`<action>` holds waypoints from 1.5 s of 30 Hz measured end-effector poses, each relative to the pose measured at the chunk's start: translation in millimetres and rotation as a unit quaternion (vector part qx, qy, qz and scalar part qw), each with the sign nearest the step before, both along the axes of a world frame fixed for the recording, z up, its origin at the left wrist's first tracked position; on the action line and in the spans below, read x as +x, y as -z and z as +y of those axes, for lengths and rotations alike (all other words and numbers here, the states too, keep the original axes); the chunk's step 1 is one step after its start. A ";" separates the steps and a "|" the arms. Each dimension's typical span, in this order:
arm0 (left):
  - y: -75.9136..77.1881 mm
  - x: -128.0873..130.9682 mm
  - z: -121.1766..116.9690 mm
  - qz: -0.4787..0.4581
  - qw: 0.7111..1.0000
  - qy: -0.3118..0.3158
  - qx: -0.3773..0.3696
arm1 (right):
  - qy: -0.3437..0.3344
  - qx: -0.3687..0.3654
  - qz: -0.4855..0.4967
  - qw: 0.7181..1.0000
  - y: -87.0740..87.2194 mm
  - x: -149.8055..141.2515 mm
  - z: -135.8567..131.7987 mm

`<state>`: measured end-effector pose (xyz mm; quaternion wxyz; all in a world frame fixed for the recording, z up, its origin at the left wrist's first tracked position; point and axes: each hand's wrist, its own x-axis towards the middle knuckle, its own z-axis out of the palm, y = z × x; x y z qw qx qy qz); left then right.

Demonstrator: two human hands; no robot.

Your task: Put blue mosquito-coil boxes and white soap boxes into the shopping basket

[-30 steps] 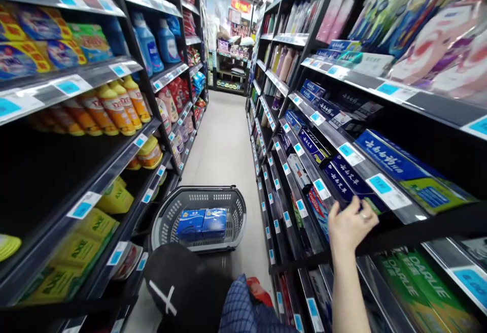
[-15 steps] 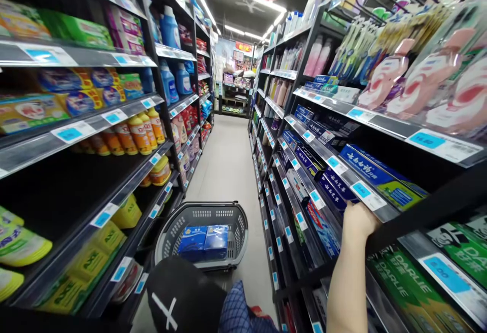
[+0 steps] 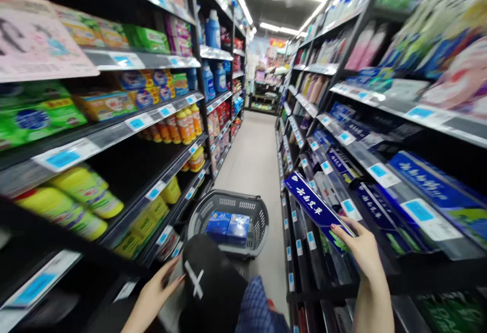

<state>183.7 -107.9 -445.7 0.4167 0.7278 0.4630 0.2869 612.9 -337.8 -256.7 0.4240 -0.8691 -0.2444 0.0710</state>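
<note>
My right hand [image 3: 359, 247] grips one end of a long dark blue toothpaste box [image 3: 312, 204] with white characters, held out from the right-hand shelves [image 3: 384, 173] and slanting up to the left. My left hand [image 3: 158, 292] reaches low at the left with its fingers stretched out, holding nothing, its tips close to a black cap with a white cross [image 3: 207, 285]. The cap sits low in the middle, above a blue checked sleeve [image 3: 254, 310]. On the floor ahead stands a grey shopping basket [image 3: 258, 211] with blue packs [image 3: 228, 226] in it.
Black shelving lines both sides of a narrow aisle [image 3: 254, 160]. The left shelves [image 3: 125, 130] carry orange bottles [image 3: 182, 126], yellow pouches [image 3: 81, 191] and blue detergent bottles [image 3: 213, 76]. More toothpaste boxes [image 3: 429, 183] fill the right side. Another display stands at the aisle's far end.
My right hand has drawn a blue toothpaste box off the right shelf and holds it out over the aisle. My left hand has come into view beside the cap. The view has swung left.
</note>
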 end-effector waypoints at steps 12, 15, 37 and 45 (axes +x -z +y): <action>-150.0 48.1 18.9 -0.208 0.950 0.117 0.199 | -0.498 0.066 0.125 0.856 7.2 -63.6 141.0; -147.2 37.2 15.5 -0.230 0.951 0.081 0.192 | -0.550 0.116 0.089 0.822 13.0 -58.2 148.8; -153.8 71.1 54.3 0.015 0.951 -0.052 -0.304 | -0.442 -0.081 0.445 0.775 74.5 -56.3 188.4; -130.0 69.6 89.5 0.092 0.903 -0.001 -0.419 | -0.384 -0.194 0.531 0.730 108.2 -63.3 211.5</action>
